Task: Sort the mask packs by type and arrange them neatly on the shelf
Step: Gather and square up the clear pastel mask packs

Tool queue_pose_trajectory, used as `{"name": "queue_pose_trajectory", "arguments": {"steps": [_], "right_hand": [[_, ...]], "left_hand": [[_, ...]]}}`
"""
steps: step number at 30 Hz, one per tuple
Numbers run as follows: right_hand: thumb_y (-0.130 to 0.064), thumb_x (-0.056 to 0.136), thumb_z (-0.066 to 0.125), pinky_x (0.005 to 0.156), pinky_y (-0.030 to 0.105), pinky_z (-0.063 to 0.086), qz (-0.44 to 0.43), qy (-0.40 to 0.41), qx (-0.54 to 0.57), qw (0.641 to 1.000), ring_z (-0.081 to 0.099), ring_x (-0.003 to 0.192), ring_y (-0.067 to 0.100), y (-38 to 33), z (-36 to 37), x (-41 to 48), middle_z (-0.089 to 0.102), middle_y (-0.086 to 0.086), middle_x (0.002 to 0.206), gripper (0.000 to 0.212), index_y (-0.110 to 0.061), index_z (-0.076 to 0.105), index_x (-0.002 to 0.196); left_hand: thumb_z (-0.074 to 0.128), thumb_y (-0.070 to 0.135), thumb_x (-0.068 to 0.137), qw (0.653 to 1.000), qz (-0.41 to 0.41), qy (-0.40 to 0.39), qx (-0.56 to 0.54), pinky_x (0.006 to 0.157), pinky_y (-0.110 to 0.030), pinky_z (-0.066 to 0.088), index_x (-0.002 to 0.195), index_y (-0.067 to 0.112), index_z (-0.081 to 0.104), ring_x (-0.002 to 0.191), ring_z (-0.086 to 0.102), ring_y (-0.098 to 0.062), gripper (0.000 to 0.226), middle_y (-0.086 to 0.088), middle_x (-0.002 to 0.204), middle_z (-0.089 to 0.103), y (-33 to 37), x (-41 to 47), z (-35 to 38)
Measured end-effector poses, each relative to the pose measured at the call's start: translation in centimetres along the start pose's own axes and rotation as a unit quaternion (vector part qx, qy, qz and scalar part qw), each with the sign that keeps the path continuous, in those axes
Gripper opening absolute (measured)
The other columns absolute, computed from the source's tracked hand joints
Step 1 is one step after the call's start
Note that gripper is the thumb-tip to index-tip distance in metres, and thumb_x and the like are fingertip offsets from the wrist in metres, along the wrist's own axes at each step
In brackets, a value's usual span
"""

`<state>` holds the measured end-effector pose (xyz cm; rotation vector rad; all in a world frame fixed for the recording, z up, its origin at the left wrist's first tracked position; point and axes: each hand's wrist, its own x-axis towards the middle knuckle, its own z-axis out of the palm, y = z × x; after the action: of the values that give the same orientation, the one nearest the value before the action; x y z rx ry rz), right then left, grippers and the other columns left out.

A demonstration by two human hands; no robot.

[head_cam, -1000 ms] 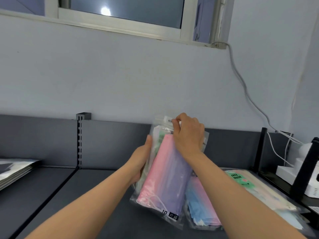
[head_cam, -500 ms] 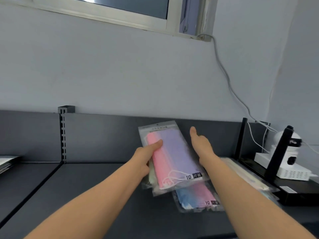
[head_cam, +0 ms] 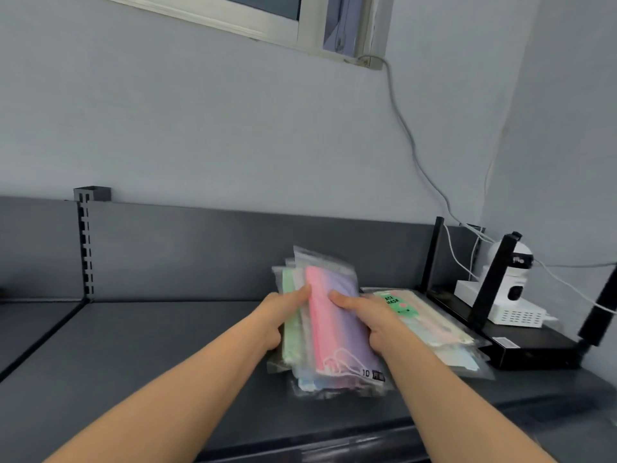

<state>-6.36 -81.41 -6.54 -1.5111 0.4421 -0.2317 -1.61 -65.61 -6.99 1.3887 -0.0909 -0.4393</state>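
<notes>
Now the left hand (head_cam: 283, 317) and right hand (head_cam: 365, 317) clasp the pile of mask packs (head_cam: 337, 332), frame centre. Likely squaring its edges.

Probably a small shop or stockroom: a dark grey metal display shelf (head_cam: 160, 349) with a slotted upright (head_cam: 86, 248) stands against a plain painted wall (head_cam: 200, 128) under a window (head_cam: 253, 23). Sealed retail mask packs (head_cam: 337, 329), 1 printed 10, lie on it, near a security camera (head_cam: 516, 289), a black router (head_cam: 534, 349) and loose cable (head_cam: 411, 145).
</notes>
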Motion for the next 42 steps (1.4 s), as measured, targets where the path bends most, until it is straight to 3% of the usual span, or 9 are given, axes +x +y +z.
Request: {"name": "queue_pose_trajectory", "arguments": {"steps": [3,7,12,17,24,30,33,38,42], "right_hand": [[-0.016,0.07,0.086,0.061,0.028,0.053,-0.151,0.014,0.047,0.987,0.066,0.085,0.016,-1.3,1.1,-0.9,0.065,-0.001,0.105,0.065,-0.012,0.047,0.123],[-0.007,0.062,0.089,0.077,0.03,0.058,-0.284,0.019,0.059,0.957,0.066,0.099,0.012,-2.4,2.7,-1.1,0.062,-0.005,0.117,0.08,-0.016,0.045,0.128],[-0.019,0.055,0.094,0.086,0.035,0.056,-0.223,-0.022,0.049,0.973,0.064,0.108,0.018,0.1,3.6,-0.1,0.06,0.003,0.127,0.098,-0.014,0.038,0.136],[-0.017,0.062,0.089,0.089,0.038,0.055,-0.237,-0.031,0.051,0.97,0.063,0.107,0.016,-0.9,3.7,0.1,0.061,-0.001,0.122,0.087,-0.017,0.04,0.133],[-0.014,0.077,0.076,0.086,0.026,0.047,-0.077,-0.101,-0.046,0.991,0.061,0.101,0.012,1.4,3.4,1.5,0.061,-0.004,0.114,0.074,-0.012,0.033,0.137],[-0.01,0.095,0.05,0.073,0.021,0.046,-0.133,-0.073,-0.066,0.986,0.056,0.095,0.01,0.9,4.3,0.1,0.054,0.0,0.118,0.044,-0.019,0.031,0.134],[-0.015,0.099,0.04,0.084,0.027,0.044,-0.186,-0.053,-0.105,0.975,0.054,0.107,0.019,0.5,5.8,-0.9,0.051,0.003,0.128,0.041,-0.017,0.032,0.139],[-0.017,0.099,0.04,0.092,0.035,0.048,-0.211,-0.05,-0.095,0.971,0.056,0.107,0.019,0.4,8.7,-2.7,0.055,0.002,0.123,0.03,-0.019,0.041,0.129],[-0.017,0.098,0.04,0.083,0.031,0.044,-0.192,-0.049,-0.076,0.977,0.056,0.1,0.019,0.1,11.7,-4.2,0.055,0.001,0.117,0.033,-0.015,0.042,0.132]], "left_hand": [[0.063,0.025,0.093,0.984,0.173,0.046,0.004,0.079,-0.04,0.058,0.117,0.01,0.06,0.092,0.069,-0.025,0.028,-0.01,0.107,0.07,1.3,-0.3,-0.1],[0.059,0.025,0.095,0.938,0.339,0.056,0.049,0.075,-0.02,0.051,0.125,0.024,0.049,0.097,0.062,-0.005,0.032,0.008,0.111,0.063,2.7,-1.2,-1.1],[0.084,0.015,0.071,0.952,0.24,-0.037,0.187,0.094,-0.031,0.053,0.136,0.021,0.036,0.108,0.062,-0.009,0.081,0.006,0.12,0.061,-0.4,0.0,-3.3],[0.079,0.005,0.076,0.957,0.233,-0.012,0.173,0.089,-0.032,0.055,0.13,0.018,0.043,0.104,0.065,-0.014,0.066,-0.001,0.119,0.064,0.0,1.0,-3.8],[0.076,0.04,0.079,0.954,0.189,-0.026,0.23,0.1,-0.035,0.05,0.137,0.019,0.04,0.111,0.062,-0.013,0.072,0.003,0.126,0.062,-0.6,2.0,-4.8],[0.069,0.05,0.082,0.95,0.205,0.087,0.221,0.091,-0.039,0.054,0.119,0.016,0.047,0.1,0.064,-0.017,0.055,0.002,0.11,0.062,-0.5,0.8,-4.1],[0.06,0.057,0.085,0.951,0.221,0.151,0.156,0.085,-0.036,0.054,0.115,0.016,0.049,0.093,0.064,-0.015,0.051,0.003,0.104,0.062,0.1,-0.8,-3.5],[0.056,0.078,0.069,0.961,0.191,0.165,0.116,0.088,-0.041,0.054,0.118,0.016,0.05,0.097,0.066,-0.021,0.08,-0.001,0.11,0.065,1.4,-2.9,-5.8],[0.079,0.038,0.06,0.978,0.154,0.062,0.128,0.089,-0.041,0.056,0.13,0.017,0.038,0.102,0.067,-0.023,0.084,-0.005,0.121,0.063,2.6,-5.5,-10.0]]}}
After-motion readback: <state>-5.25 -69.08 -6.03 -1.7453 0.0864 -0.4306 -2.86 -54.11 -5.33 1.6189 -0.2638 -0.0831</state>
